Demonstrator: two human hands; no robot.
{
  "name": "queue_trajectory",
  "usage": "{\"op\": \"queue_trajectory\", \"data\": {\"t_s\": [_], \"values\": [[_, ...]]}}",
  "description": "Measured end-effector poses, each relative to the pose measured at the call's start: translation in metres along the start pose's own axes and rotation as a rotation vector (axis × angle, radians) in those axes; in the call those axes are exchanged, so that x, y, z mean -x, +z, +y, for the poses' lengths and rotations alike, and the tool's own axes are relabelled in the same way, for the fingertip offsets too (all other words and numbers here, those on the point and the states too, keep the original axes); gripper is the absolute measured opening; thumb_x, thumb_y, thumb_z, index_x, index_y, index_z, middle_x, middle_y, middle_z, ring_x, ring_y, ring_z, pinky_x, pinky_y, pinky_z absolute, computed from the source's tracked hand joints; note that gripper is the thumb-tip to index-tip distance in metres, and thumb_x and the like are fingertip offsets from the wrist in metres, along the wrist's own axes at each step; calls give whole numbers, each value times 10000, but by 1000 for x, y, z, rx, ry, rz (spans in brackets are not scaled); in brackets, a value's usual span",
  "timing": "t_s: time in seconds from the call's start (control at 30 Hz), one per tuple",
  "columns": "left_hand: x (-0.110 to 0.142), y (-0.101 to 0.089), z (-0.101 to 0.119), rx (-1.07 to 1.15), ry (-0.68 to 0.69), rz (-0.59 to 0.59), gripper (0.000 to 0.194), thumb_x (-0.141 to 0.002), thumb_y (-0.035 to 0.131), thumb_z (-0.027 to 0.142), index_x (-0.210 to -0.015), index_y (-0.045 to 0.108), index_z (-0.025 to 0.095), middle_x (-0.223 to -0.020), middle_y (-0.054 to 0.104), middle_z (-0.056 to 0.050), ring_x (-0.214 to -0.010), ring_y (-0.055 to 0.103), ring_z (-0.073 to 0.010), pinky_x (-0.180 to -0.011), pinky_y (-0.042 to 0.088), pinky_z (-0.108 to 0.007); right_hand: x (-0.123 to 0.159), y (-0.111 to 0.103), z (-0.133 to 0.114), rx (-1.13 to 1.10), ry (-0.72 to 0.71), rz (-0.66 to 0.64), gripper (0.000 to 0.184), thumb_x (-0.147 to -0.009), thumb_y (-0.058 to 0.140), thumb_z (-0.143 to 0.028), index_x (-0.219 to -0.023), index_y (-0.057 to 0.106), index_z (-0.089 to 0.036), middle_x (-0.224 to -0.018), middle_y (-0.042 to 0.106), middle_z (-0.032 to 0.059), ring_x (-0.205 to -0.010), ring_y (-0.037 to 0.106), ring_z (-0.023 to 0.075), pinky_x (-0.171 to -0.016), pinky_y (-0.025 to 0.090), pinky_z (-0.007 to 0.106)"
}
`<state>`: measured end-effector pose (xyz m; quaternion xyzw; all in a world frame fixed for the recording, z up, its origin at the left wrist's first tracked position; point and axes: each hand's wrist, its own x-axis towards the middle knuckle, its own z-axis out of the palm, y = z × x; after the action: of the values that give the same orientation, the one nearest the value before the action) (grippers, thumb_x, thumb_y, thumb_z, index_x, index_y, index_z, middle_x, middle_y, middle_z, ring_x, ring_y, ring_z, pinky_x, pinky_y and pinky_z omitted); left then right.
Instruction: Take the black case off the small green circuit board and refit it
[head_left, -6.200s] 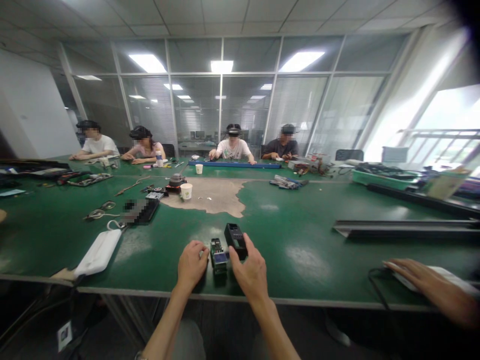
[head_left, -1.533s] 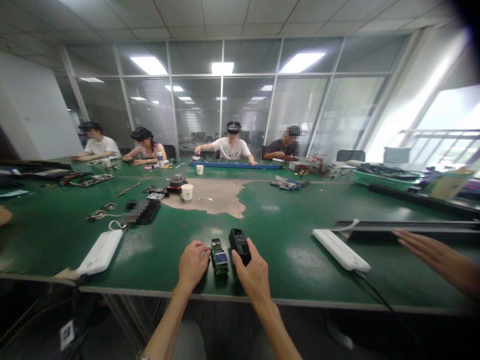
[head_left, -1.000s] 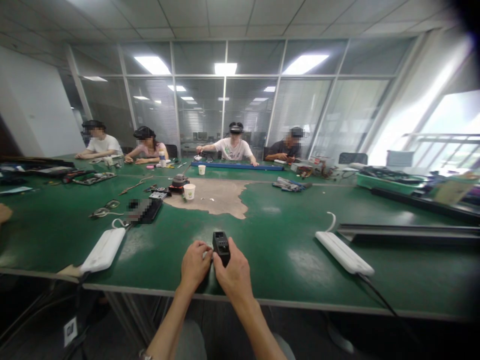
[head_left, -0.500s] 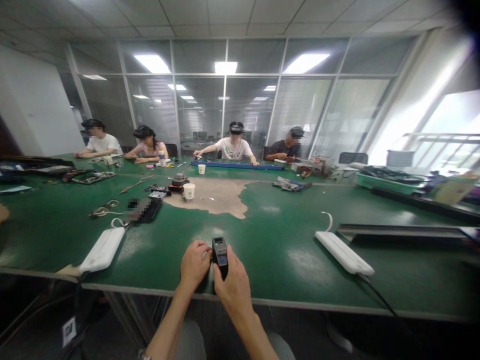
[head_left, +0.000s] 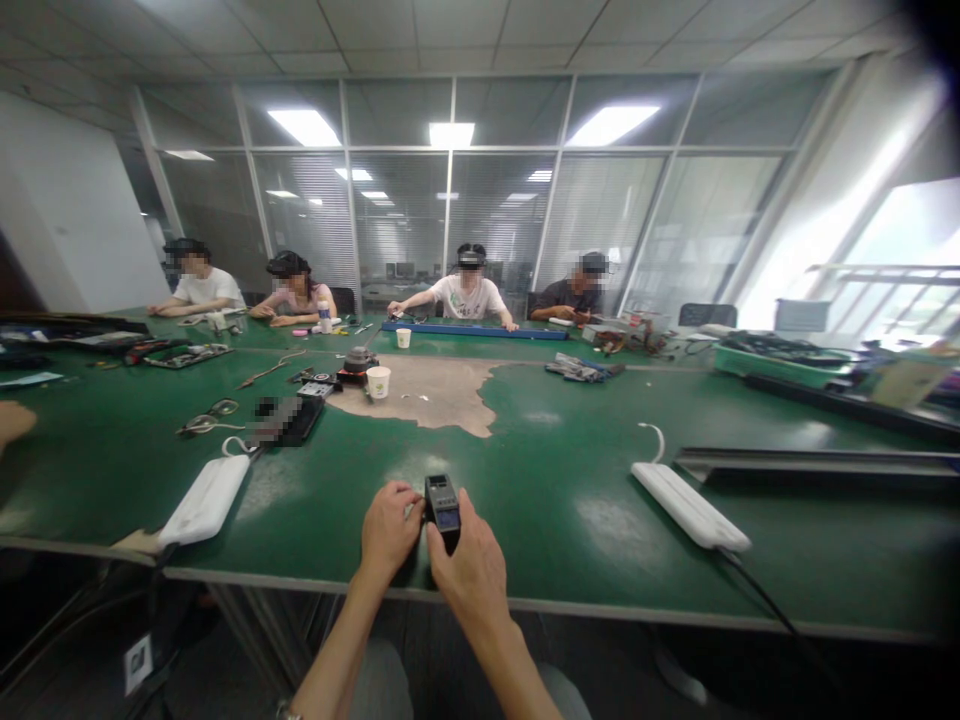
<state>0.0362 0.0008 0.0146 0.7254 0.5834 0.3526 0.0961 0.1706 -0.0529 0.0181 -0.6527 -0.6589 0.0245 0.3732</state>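
Observation:
Near the front edge of the green table [head_left: 540, 540] is a small dark box-shaped device [head_left: 442, 492] with a little screen and a row of buttons on its upper face. My right hand [head_left: 474, 565] grips it from the right, thumb on the near side and fingers along the far side. Just left of the device, my left hand [head_left: 390, 532] is closed, with its fingers curled and their tips close against the device's side. Whatever those left fingertips may hold is hidden.
White power strips lie to the left [head_left: 206, 498] and right [head_left: 688, 505]. Ahead are a paper cup [head_left: 378, 382], eyeglasses [head_left: 210, 418] and a bundle of gloves [head_left: 583, 368]. A long dark metal channel [head_left: 817, 466] lies at right. Several people sit across the table; another person's hand [head_left: 13, 422] shows far left.
My right hand and the device have shifted very slightly to the right. My left hand stays in place. At the far left edge, the other person's hand reaches further into view.

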Motion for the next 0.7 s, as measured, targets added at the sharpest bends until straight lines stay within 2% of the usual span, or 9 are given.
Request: {"op": "queue_trajectory", "data": {"t_s": [0.17, 0.37, 0.57, 0.7], "values": [[-1, 1, -1, -5, -1, -6, 263, -899, 484, 318, -839, 721, 220, -1030, 625, -51, -944, 575, -155, -853, 442, -275, 0, 2, 0, 41, 26, -2, 602, -866, 494, -363, -1374, 411, -51, -1099, 651, 188, -1055, 609, 289, -875, 465, 371], [0, 1, -1, 1, -5, 6, 255, -899, 482, 315, -869, 715, 215, -1029, 625, -54, -945, 574, -152, -853, 437, -270, -3, -2, -3, 0, 47, -15, 610, -859, 511, -368, -1368, 427, -43, -1114, 651, 193, -1073, 611, 285, -894, 462, 360], [0, 1, -2, 28, -27, 8, 231, -886, 500, 313, -862, 709, 217, -1013, 630, -46, -928, 577, -148, -846, 435, -266, -20, -17, -9, -133, 35, 86, 645, -866, 495, -425, -1377, 423, -38, -1235, 597, 210, -1125, 589, 291, -931, 457, 386], [0, 1, -1, 22, -25, 9, 231, -885, 502, 312, -873, 713, 218, -1001, 632, -46, -934, 576, -151, -859, 433, -268, -30, -28, 5, -145, 47, 160, 651, -858, 496, -437, -1378, 427, -51, -1292, 563, 200, -1177, 556, 288, -972, 439, 396]]}}
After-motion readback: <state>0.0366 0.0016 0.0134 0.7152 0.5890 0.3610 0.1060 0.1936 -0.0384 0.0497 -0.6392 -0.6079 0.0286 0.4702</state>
